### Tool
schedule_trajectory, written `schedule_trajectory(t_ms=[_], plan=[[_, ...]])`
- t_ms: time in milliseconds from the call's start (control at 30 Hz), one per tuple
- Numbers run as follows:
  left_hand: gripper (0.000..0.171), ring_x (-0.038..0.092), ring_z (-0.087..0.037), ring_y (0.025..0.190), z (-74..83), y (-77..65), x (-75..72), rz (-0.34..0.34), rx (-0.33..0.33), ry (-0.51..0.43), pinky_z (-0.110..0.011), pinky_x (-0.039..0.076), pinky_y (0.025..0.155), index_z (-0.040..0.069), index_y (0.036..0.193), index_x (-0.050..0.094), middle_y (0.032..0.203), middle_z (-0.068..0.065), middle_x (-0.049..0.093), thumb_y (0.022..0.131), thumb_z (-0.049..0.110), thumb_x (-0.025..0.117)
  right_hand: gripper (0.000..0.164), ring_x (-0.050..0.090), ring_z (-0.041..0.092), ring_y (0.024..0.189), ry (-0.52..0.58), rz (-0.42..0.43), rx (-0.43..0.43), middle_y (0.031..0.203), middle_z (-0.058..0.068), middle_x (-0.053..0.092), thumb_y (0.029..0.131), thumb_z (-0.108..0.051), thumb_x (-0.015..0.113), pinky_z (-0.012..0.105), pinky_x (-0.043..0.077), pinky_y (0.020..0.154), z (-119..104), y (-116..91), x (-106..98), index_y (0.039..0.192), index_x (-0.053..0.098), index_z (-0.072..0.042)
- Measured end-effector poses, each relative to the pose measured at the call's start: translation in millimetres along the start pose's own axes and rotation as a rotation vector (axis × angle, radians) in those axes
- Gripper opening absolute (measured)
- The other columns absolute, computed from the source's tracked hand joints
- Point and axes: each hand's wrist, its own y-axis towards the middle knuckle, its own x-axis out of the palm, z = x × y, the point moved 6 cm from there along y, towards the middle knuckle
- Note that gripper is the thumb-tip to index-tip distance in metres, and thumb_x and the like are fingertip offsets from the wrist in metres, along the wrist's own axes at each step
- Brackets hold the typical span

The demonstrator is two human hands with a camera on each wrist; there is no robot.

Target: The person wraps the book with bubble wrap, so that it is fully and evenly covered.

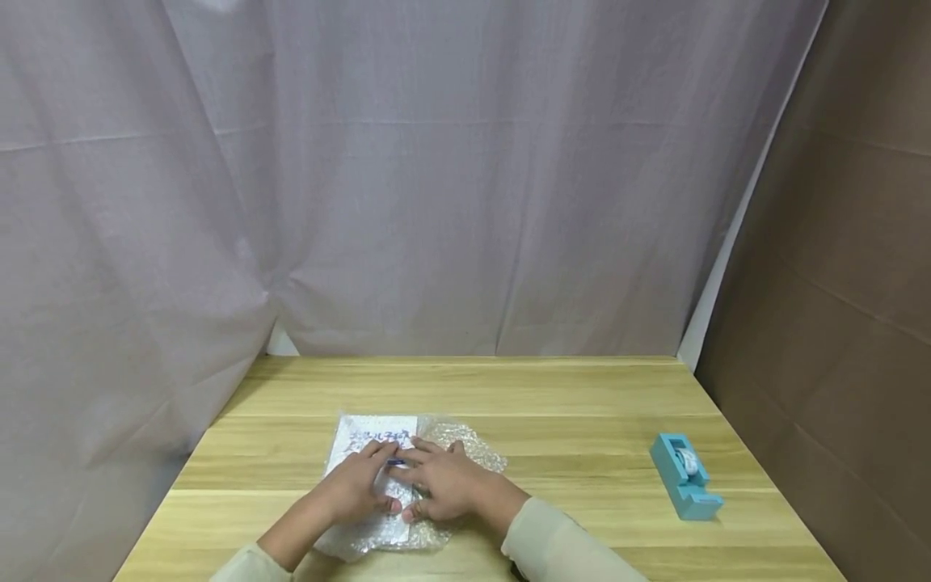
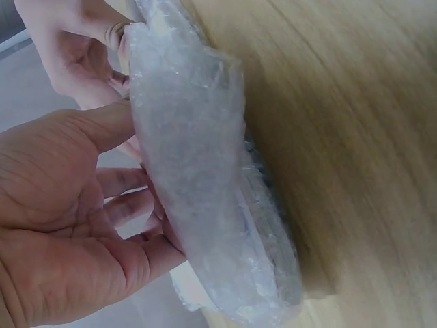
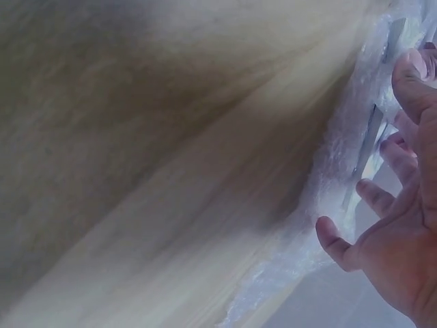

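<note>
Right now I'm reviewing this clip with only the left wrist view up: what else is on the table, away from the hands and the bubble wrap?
Observer: A blue tape dispenser, near the right edge of the table.
Operator: Is any writing visible?
Observer: Yes, the head view shows blue writing on a white cover, just beyond the left hand.
Operator: And the right hand?
Observer: The right wrist view shows its fingers spread apart.

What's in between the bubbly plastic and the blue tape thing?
Just bare wooden table lies between the bubble wrap and the blue tape dispenser; the head view shows that.
</note>
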Motion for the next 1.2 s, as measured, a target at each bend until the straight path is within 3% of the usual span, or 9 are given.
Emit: schedule_trajectory(t_ms=[200, 433, 600, 733, 833, 933, 1033, 1100, 1200], plan=[[0.103, 0.057, -0.067, 0.133, -0.1, -0.1, 2.0, -0.023, -0.029, 0.0, -0.079, 0.047, 0.114, -0.003, 0.163, 0.047, 0.161, -0.029, 0.053, 0.081, 0.036, 0.095, 0.079, 0.036, 0.033, 0.168, -0.017, 0.027, -0.001, 0.181, -0.007, 0.034, 0.099, -0.069, 0.066, 0.085, 0.04, 0.117, -1.9, -3.9, 1.0, 0.169, 0.042, -0.041], [0.099, 0.057, -0.068, 0.133, -4.6, 1.3, 6.1, -0.038, -0.048, 0.065, -0.077, 0.049, 0.114, 0.0, 0.162, 0.05, 0.164, -0.024, 0.052, 0.082, 0.038, 0.093, 0.073, 0.051, 0.027, 0.157, -0.058, 0.097, -0.001, 0.171, -0.005, 0.051, 0.099, -0.069, 0.068, 0.074, 0.049, 0.116, 3.7, -10.3, -4.1, 0.161, 0.058, -0.031], [0.1, 0.06, -0.066, 0.127, -13.9, 6.1, 12.1, -0.013, -0.006, 0.076, -0.076, 0.053, 0.108, 0.002, 0.162, 0.051, 0.162, -0.023, 0.053, 0.081, 0.044, 0.093, 0.062, 0.056, 0.028, 0.144, -0.029, 0.15, 0.076, 0.16, 0.003, 0.059, 0.101, -0.056, 0.074, 0.067, 0.054, 0.113, 31.3, -22.9, -13.4, 0.154, 0.065, -0.025], [0.101, 0.062, -0.066, 0.123, -20.6, 9.9, 18.1, 0.003, 0.04, 0.106, -0.076, 0.054, 0.105, 0.004, 0.163, 0.05, 0.162, -0.024, 0.052, 0.083, 0.05, 0.09, 0.06, 0.061, 0.029, 0.124, -0.021, 0.221, 0.186, 0.142, 0.011, 0.065, 0.1, -0.045, 0.079, 0.056, 0.062, 0.1, 58.6, -37.2, -22.2, 0.149, 0.068, -0.012], [0.101, 0.06, -0.069, 0.124, -17.2, 8.8, 15.9, 0.004, 0.034, 0.089, -0.077, 0.051, 0.109, 0.003, 0.163, 0.05, 0.162, -0.025, 0.052, 0.083, 0.048, 0.091, 0.055, 0.063, 0.032, 0.11, 0.028, 0.236, 0.273, 0.127, 0.017, 0.067, 0.1, -0.037, 0.08, 0.052, 0.064, 0.089, 74.3, -48.4, -25.8, 0.14, 0.071, 0.0], [0.099, 0.061, -0.068, 0.125, -15.6, 8.7, 13.6, 0.007, 0.021, 0.075, -0.075, 0.051, 0.111, 0.001, 0.161, 0.052, 0.161, -0.025, 0.053, 0.081, 0.043, 0.094, 0.048, 0.067, 0.038, 0.108, 0.122, 0.233, 0.346, 0.121, 0.023, 0.069, 0.1, -0.03, 0.081, 0.057, 0.063, 0.093, 85.7, -57.6, -26.9, 0.128, 0.073, 0.008], [0.1, 0.063, -0.066, 0.124, -23.4, 12.5, 17.7, 0.023, 0.03, 0.079, -0.074, 0.053, 0.111, 0.003, 0.16, 0.053, 0.161, -0.023, 0.054, 0.08, 0.047, 0.093, 0.036, 0.07, 0.034, 0.1, 0.254, 0.257, 0.399, 0.111, 0.023, 0.073, 0.098, -0.022, 0.082, 0.057, 0.063, 0.094, 95.0, -62.6, -27.2, 0.115, 0.074, 0.009], [0.101, 0.064, -0.063, 0.124, -26.9, 15.3, 20.2, 0.024, 0.033, 0.09, -0.073, 0.053, 0.111, 0.003, 0.16, 0.053, 0.161, -0.021, 0.055, 0.08, 0.05, 0.092, 0.026, 0.067, 0.025, 0.084, 0.367, 0.278, 0.432, 0.096, 0.015, 0.073, 0.096, -0.018, 0.083, 0.046, 0.064, 0.081, 101.5, -64.8, -25.8, 0.102, 0.074, 0.006], [0.099, 0.064, -0.063, 0.125, -16.6, 12.8, 13.7, 0.006, 0.026, 0.074, -0.073, 0.052, 0.112, 0.001, 0.16, 0.053, 0.16, -0.022, 0.055, 0.081, 0.047, 0.093, 0.02, 0.058, 0.015, 0.065, 0.543, 0.276, 0.499, 0.078, 0.007, 0.07, 0.095, -0.015, 0.084, 0.03, 0.053, 0.06, 109.0, -68.6, -22.4, 0.087, 0.071, -0.002]])
